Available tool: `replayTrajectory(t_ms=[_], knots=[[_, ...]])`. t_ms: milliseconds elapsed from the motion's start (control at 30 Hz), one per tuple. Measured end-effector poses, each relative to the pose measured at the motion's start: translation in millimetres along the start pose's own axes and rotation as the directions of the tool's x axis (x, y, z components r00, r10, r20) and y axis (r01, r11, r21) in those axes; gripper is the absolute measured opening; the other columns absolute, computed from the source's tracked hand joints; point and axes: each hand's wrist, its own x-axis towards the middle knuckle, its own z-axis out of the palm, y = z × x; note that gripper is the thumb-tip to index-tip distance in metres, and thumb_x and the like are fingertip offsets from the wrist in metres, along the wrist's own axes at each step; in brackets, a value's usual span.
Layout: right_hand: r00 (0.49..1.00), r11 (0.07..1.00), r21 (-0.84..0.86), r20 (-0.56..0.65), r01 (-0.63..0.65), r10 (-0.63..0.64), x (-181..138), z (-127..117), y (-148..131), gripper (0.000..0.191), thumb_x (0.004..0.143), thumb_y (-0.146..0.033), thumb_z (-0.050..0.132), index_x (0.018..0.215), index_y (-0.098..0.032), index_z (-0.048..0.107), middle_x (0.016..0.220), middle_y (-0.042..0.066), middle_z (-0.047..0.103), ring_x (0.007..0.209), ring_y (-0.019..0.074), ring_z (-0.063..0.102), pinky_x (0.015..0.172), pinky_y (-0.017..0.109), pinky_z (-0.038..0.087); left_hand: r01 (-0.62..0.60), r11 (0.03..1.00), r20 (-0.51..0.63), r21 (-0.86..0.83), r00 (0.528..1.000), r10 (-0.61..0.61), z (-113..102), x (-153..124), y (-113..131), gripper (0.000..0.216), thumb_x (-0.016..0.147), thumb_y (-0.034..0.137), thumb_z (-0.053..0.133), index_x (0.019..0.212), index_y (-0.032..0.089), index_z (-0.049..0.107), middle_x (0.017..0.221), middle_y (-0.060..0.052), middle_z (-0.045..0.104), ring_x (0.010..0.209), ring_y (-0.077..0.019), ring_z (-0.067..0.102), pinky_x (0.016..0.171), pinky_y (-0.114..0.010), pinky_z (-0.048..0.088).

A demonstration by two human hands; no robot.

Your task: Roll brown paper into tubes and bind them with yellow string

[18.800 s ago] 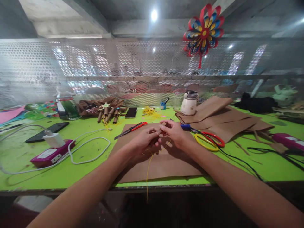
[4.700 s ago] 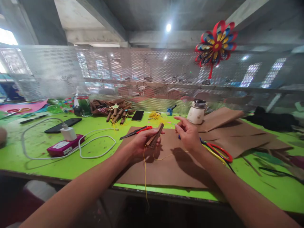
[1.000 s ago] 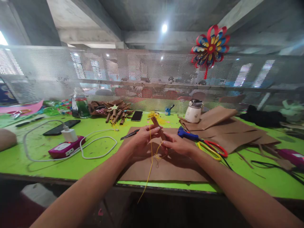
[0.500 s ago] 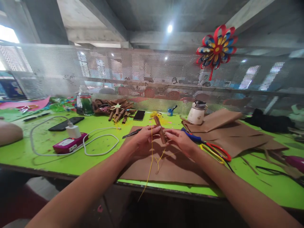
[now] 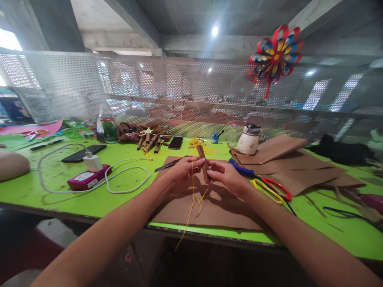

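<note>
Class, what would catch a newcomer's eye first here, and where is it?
Probably the red, blue and yellow flower ornament at the upper right. Next, the bright green table across the view and, mid-picture, the left hand and right hand holding a small brown piece over a brown sheet.

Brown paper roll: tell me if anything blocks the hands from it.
Nothing visible does. The left hand and right hand both have fingers on the brown paper roll. The yellow string hangs beside it, past the left hand's fingers.
</note>
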Motion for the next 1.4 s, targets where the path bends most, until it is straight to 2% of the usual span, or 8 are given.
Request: replayTrajectory(t_ms=[500,767,867,967,1067,1233,1367,1400], knots=[[0.998,0.987,-0.150,-0.047,-0.057,0.050,-0.6,5.4,-4.1,0.012,0.073,-0.025,0.058,0.077,-0.014,0.063,0.068,0.001,0.061,0.065,0.0128,0.054,0.068,0.029,0.044,0.020,0.997,-0.016,0.073,1.000,-0.018,8.5,-2.5,-1.0,0.023,0.073,0.031,0.070,0.084,0.010,0.070,0.082,-0.009,0.065,0.074,-0.0155,0.057,0.073,-0.030,0.042],[0.990,0.853,-0.521,-0.132,-0.021,-0.057,1.0,4.0,9.3,0.021,0.080,-0.026,0.046,0.083,-0.014,0.063,0.073,0.001,0.061,0.064,0.0127,0.050,0.059,0.024,0.038,0.114,0.993,-0.004,-0.037,0.993,-0.115,28.3,-15.2,-2.1,0.034,0.067,0.031,0.075,0.094,0.014,0.064,0.085,-0.008,0.063,0.074,-0.0162,0.058,0.069,-0.030,0.046],[0.987,0.808,-0.588,-0.144,-0.031,-0.066,0.9,1.5,11.5,0.023,0.082,-0.029,0.044,0.077,-0.014,0.062,0.067,0.000,0.058,0.061,0.0120,0.048,0.054,0.022,0.035,0.153,0.985,-0.091,-0.083,0.983,-0.160,29.9,-16.8,1.4,0.030,0.068,0.033,0.073,0.092,0.018,0.061,0.082,-0.005,0.062,0.068,-0.0136,0.056,0.064,-0.028,0.045],[0.990,0.785,-0.617,-0.135,-0.052,-0.040,0.7,0.2,12.1,0.025,0.082,-0.032,0.045,0.067,-0.015,0.056,0.058,-0.002,0.052,0.053,0.0105,0.044,0.049,0.021,0.031,0.019,1.000,-0.265,-0.020,0.964,-0.023,22.7,-9.6,4.2,0.021,0.070,0.033,0.070,0.078,0.016,0.061,0.072,-0.002,0.057,0.062,-0.0094,0.051,0.057,-0.021,0.041],[0.991,0.783,-0.618,-0.136,-0.074,-0.013,-0.3,1.5,10.9,0.025,0.082,-0.030,0.045,0.062,-0.016,0.052,0.054,-0.003,0.051,0.050,0.0101,0.046,0.047,0.021,0.032,-0.014,1.000,-0.452,-0.004,0.892,0.011,9.7,0.3,5.9,0.015,0.070,0.027,0.067,0.078,0.015,0.062,0.072,-0.003,0.057,0.061,-0.0094,0.051,0.055,-0.020,0.040],[0.980,0.782,-0.613,-0.197,-0.113,-0.013,0.0,1.4,7.9,0.023,0.081,-0.027,0.043,0.060,-0.017,0.050,0.052,-0.002,0.054,0.047,0.0105,0.050,0.047,0.021,0.035,0.014,1.000,-0.719,-0.014,0.695,-0.019,-25.2,11.3,16.2,0.020,0.065,0.010,0.057,0.084,0.014,0.059,0.067,-0.003,0.056,0.055,-0.0115,0.050,0.052,-0.023,0.041],[0.951,0.782,-0.613,-0.293,-0.111,-0.094,4.7,-7.2,9.5,0.026,0.081,-0.028,0.043,0.058,-0.018,0.050,0.051,-0.001,0.055,0.048,0.0109,0.051,0.050,0.022,0.036,-0.123,0.978,-0.827,0.171,0.521,0.210,-40.6,10.2,29.0,0.026,0.060,0.001,0.048,0.080,0.016,0.057,0.071,0.000,0.054,0.066,-0.0090,0.051,0.059,-0.018,0.039],[0.941,0.783,-0.611,-0.319,-0.113,-0.112,5.8,-9.4,10.5,0.027,0.081,-0.028,0.043,0.058,-0.018,0.050,0.050,-0.001,0.055,0.048,0.0112,0.051,0.050,0.022,0.036,-0.150,0.956,-0.804,0.250,0.518,0.292,-37.8,8.5,30.2,0.025,0.060,0.002,0.048,0.078,0.016,0.058,0.073,0.001,0.055,0.069,-0.0091,0.052,0.061,-0.018,0.039]])
